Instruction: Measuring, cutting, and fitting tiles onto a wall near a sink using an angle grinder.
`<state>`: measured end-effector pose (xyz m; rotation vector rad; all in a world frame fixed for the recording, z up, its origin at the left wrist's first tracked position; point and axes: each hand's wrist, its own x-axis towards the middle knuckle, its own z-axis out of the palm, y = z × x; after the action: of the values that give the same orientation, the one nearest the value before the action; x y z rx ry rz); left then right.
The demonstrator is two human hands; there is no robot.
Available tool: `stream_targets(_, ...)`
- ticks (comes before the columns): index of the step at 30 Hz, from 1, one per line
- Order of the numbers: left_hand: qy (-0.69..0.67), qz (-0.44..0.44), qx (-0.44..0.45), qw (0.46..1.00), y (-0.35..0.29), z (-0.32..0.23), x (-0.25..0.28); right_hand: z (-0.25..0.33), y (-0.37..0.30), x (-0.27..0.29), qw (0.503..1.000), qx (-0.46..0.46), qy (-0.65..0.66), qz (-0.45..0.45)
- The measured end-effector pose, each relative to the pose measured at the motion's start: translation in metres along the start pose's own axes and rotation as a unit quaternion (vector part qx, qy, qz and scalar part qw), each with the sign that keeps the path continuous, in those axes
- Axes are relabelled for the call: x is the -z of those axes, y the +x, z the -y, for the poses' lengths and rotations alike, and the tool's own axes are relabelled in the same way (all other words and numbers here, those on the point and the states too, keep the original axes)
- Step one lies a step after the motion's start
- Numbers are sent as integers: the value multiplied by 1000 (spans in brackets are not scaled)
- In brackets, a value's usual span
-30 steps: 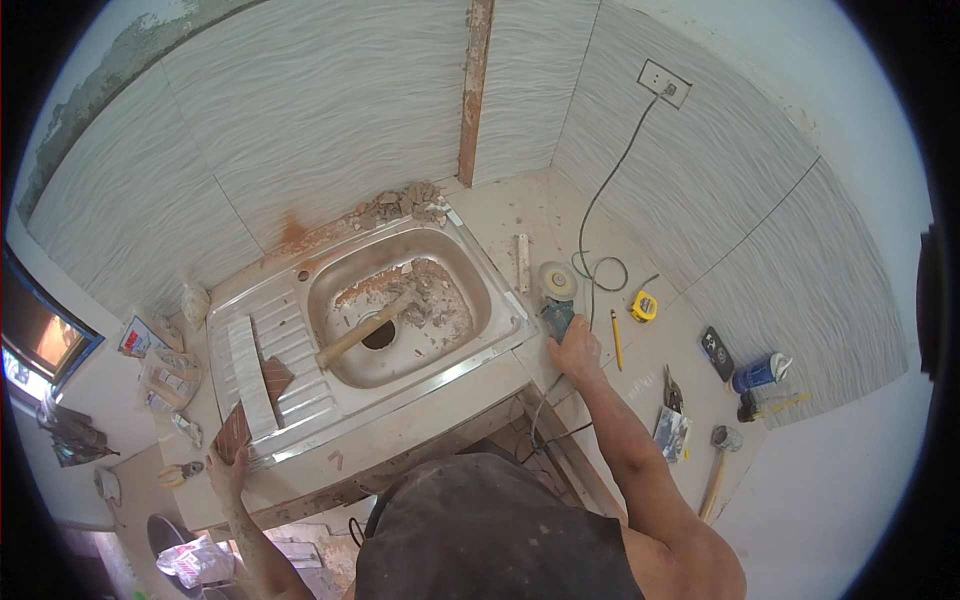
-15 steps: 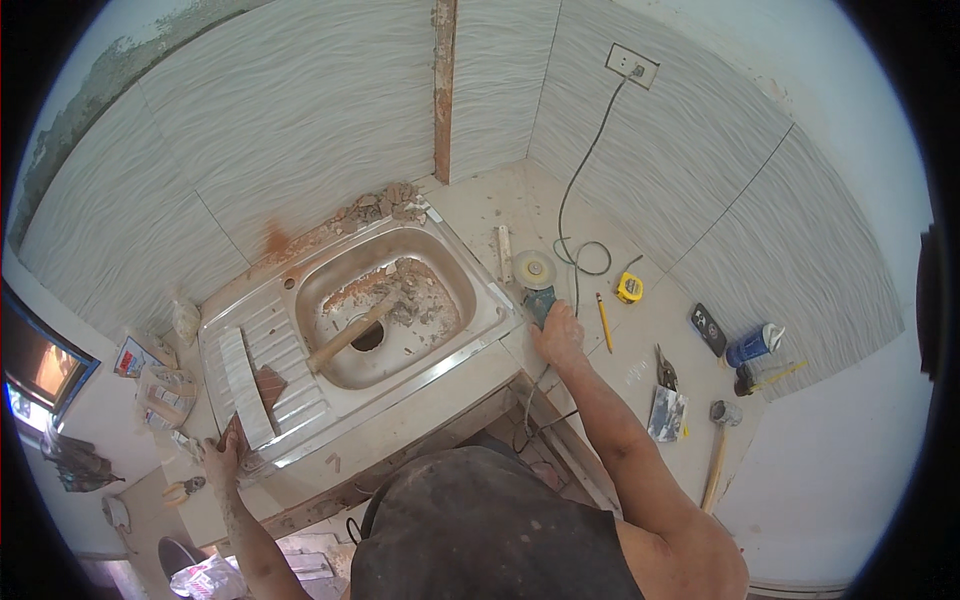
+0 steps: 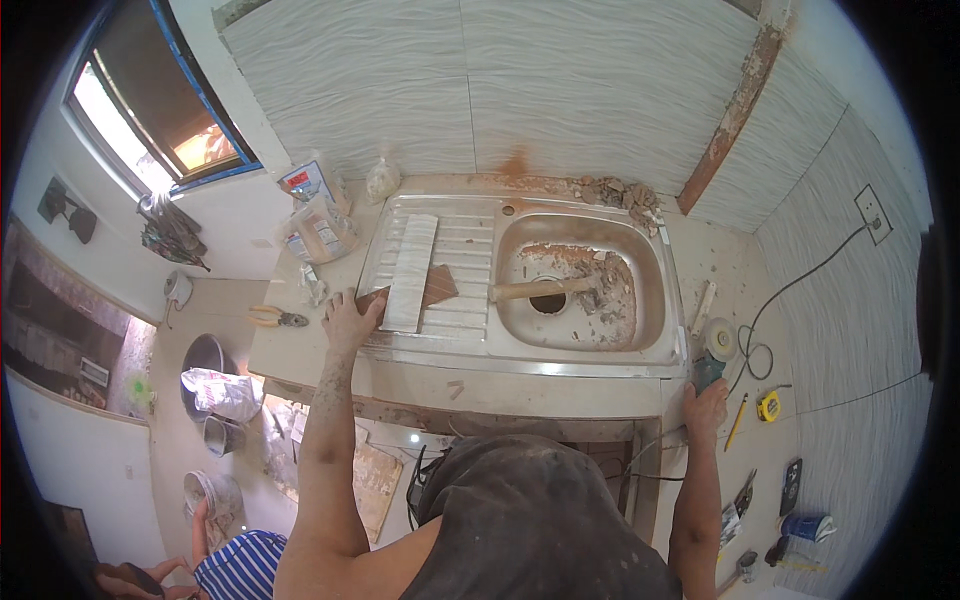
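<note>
My left hand is at the left front edge of the steel sink's drainboard, thumb and fingers around the edge of a brown tile piece. A white tile strip lies across the drainboard. More brown tile shows on the strip's other side; whether it is the same piece I cannot tell. My right hand is wrapped around an angle grinder resting on the counter right of the sink, its disc facing up. In the basin lie a wooden-handled hammer and mortar rubble.
A power cord runs to the wall outlet. Right of the grinder are a pencil and a tape measure. Pliers and bags sit on the left counter. Another person in a striped top is at lower left, beside a bucket.
The view has swung left, so the sink appears farther right and the window, floor and other person show. Both hands keep their places at the tile piece and the grinder.
</note>
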<state>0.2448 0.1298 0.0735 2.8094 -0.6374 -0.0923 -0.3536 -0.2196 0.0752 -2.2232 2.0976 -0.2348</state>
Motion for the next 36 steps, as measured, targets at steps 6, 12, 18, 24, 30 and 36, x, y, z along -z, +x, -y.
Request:
stream_targets(6,-66,-12,-145,987,31,-69,-15,-19,-4,-27,997,21,27,-64)
stream_targets(12,13,68,-160,985,65,-68,-28,23,-10,9,997,-74,28,25)
stream_targets(18,-332,181,-95,921,93,-28,-25,4,-1,-4,997,-37,62,27)
stream_targets(24,-688,315,-12,654,30,-54,35,-3,-4,5,999,-26,44,-12)
stream_targets(30,-761,369,-53,531,2,-57,29,4,-7,1,999,-23,38,1)
stream_targets(36,-760,355,-57,541,-32,-107,39,4,-11,8,999,-26,48,-5)
